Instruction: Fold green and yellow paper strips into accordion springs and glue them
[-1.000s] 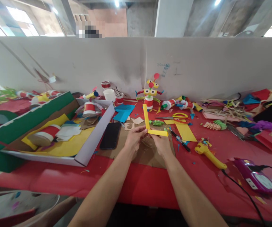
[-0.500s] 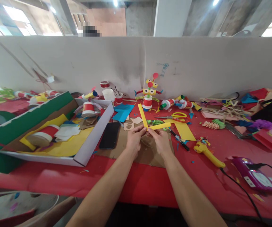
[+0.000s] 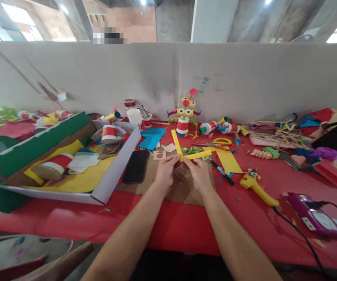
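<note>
Two yellow paper strips (image 3: 178, 145) meet at a corner held just above a brown cardboard sheet (image 3: 183, 187). One strip points up and left, the other runs right. My left hand (image 3: 166, 172) pinches the corner from the left. My right hand (image 3: 198, 171) pinches the same corner from the right. Both hands have their fingers closed on the strips.
A black phone (image 3: 135, 166) lies left of my hands beside a white box (image 3: 110, 179) of paper cups and yellow paper. A paper-cup robot figure (image 3: 184, 116), yellow scissors (image 3: 219, 142), a yellow glue gun (image 3: 256, 189) and a purple device (image 3: 313, 218) sit on the red table.
The right-hand strip has swung from pointing down-right to slightly up-right, and the upright strip has tilted further left. Both hands have stayed at the corner and shifted slightly away from me.
</note>
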Demonstrator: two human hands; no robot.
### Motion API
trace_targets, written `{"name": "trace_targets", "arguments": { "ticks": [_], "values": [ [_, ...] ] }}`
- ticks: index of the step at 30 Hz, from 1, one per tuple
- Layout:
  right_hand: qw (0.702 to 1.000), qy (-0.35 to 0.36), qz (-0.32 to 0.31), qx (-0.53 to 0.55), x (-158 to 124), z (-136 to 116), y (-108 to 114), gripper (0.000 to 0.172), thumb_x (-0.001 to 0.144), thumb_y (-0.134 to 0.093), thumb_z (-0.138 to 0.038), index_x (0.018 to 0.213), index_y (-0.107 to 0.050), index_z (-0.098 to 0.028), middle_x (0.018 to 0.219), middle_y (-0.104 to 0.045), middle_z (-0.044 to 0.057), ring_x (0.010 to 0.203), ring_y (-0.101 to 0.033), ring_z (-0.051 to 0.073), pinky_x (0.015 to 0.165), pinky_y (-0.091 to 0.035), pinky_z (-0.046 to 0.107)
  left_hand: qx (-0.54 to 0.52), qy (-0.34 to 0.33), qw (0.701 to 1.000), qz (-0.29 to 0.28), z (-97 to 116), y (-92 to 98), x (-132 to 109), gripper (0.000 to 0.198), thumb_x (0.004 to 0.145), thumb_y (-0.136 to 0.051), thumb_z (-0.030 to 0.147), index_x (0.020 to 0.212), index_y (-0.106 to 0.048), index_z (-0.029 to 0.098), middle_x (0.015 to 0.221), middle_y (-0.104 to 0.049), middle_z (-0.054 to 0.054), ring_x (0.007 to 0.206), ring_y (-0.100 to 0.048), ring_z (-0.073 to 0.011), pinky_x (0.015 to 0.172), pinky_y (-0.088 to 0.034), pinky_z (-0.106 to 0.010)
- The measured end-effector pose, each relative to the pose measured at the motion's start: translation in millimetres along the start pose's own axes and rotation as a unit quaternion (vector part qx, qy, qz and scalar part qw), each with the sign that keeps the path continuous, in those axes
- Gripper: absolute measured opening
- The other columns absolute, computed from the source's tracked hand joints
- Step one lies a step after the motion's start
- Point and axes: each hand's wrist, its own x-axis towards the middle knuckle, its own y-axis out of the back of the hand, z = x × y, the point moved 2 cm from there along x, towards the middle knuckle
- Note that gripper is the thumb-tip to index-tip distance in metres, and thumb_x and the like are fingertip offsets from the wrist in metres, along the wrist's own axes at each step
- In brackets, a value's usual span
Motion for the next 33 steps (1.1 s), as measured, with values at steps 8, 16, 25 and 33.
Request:
{"name": "trace_targets", "arguments": {
  "ticks": [8,16,25,33],
  "values": [
    [1.0,-0.007,-0.006,0.016,3,7,2,0.025,0.063,-0.069,-0.037,0.075,-0.069,-0.014,0.068,-0.069,0.003,0.064,-0.061,0.016,0.068,-0.049,0.03,-0.019,0.01,1.0,-0.011,-3,1.3,2,0.019,0.054,-0.076,0.021,0.068,-0.067,0.012,0.064,-0.066,-0.003,0.058,-0.058,-0.0098,0.063,-0.045,-0.022],
    [0.992,0.055,-0.012,-0.11,1,0,5,0.028,0.07,-0.061,-0.04,0.08,-0.069,-0.015,0.072,-0.069,0.004,0.067,-0.06,0.019,0.064,-0.047,0.03,0.02,0.069,0.995,-0.064,2,-0.5,-4,0.014,0.057,-0.075,0.018,0.067,-0.067,0.012,0.069,-0.067,-0.005,0.064,-0.06,-0.0119,0.067,-0.048,-0.023],
    [0.956,0.192,-0.008,-0.224,-6,-9,0,0.034,0.067,-0.065,-0.028,0.099,-0.06,-0.018,0.104,-0.054,0.01,0.08,-0.057,0.018,0.069,-0.05,0.031,-0.058,0.178,0.981,-0.058,-2,13.2,7,0.01,0.066,-0.069,0.017,0.073,-0.062,0.015,0.061,-0.062,-0.001,0.052,-0.056,-0.0096,0.056,-0.048,-0.023],
    [0.954,0.186,-0.083,-0.219,-2,-14,1,0.021,0.074,-0.06,-0.034,0.09,-0.065,-0.02,0.091,-0.056,0.005,0.084,-0.055,0.018,0.071,-0.048,0.029,-0.091,0.24,0.963,-0.081,-2,13.4,6,0.002,0.071,-0.063,0.013,0.072,-0.062,0.014,0.062,-0.062,-0.002,0.056,-0.058,-0.0114,0.063,-0.05,-0.027]
  ]
}}
